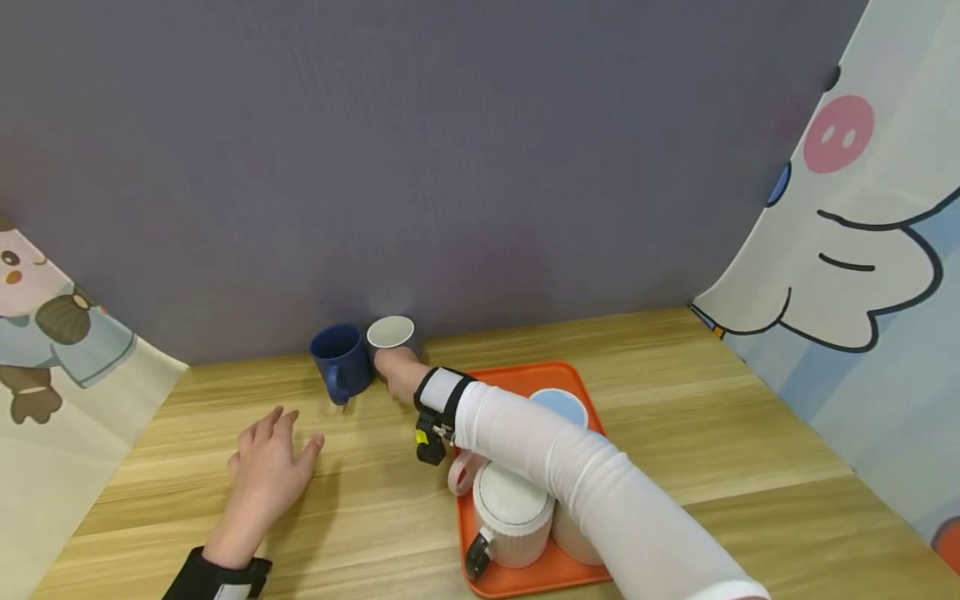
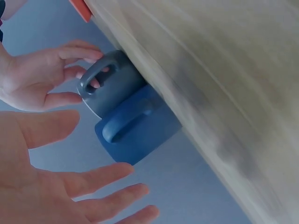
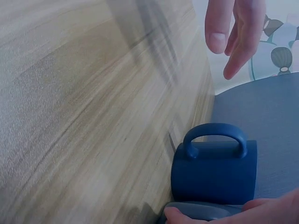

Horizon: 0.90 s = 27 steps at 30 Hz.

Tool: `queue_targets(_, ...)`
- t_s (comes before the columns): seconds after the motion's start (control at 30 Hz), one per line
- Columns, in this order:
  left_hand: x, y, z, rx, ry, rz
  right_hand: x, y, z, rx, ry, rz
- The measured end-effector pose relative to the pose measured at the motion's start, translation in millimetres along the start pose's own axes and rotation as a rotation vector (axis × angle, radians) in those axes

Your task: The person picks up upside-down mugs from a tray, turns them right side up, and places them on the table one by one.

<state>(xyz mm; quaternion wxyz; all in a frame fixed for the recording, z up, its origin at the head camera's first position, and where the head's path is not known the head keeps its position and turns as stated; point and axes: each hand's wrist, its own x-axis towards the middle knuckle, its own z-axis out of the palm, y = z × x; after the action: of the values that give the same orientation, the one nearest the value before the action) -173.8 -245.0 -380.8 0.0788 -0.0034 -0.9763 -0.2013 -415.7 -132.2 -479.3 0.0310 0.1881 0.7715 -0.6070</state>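
A grey mug (image 1: 391, 333) with a white inside stands at the wall, right beside a dark blue mug (image 1: 341, 362). My right hand (image 1: 401, 371) is at the grey mug's handle, holding it with the fingertips passing through the loop in the left wrist view. The blue mug's handle faces me. To the left and nearer me, my left hand (image 1: 266, 462) hovers with fingers spread, touching nothing. In the right wrist view its fingers (image 3: 217, 39) hang beyond the blue mug (image 3: 215, 172).
An orange tray (image 1: 468, 575) lies under my right forearm. It carries a white ribbed mug (image 1: 513, 517) with a black handle, a pink handle (image 1: 463, 473) and a light blue round top (image 1: 562, 406). A grey wall (image 1: 480, 167) closes the table's far edge.
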Motion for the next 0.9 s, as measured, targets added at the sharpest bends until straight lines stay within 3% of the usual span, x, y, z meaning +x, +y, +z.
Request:
queue_targets(0.07,0.7,1.3,0.6,0.002,0.004,0.016,26,11,14,0.032,-0.044,0.037)
queue_targets(0.17,1.7,3.9,2.1,0.010,0.003,0.034,45,18,24,0.071,-0.072,0.054)
queue_targets(0.27,2.2,6.6,4.2,0.017,0.001,0.044,46,17,22,0.090,-0.089,0.086)
queue_targets(0.37,2.4,8.8,6.0,0.012,-0.003,0.047,33,6,13,0.110,-0.136,0.125)
queue_targets(0.5,3.3,10.9,7.5,0.002,-0.001,0.053,-6,-23,-20,0.140,-0.255,0.185)
queue_targets(0.67,5.2,13.3,9.6,-0.002,-0.001,0.061,-92,-73,-89,0.151,-0.335,0.175)
queue_targets(0.77,7.1,14.9,11.7,0.003,0.011,0.072,-133,-94,-122,0.163,-0.374,0.154)
queue_targets(0.9,9.6,17.7,15.2,0.004,0.031,0.093,-150,-108,-148,0.216,-0.483,0.160)
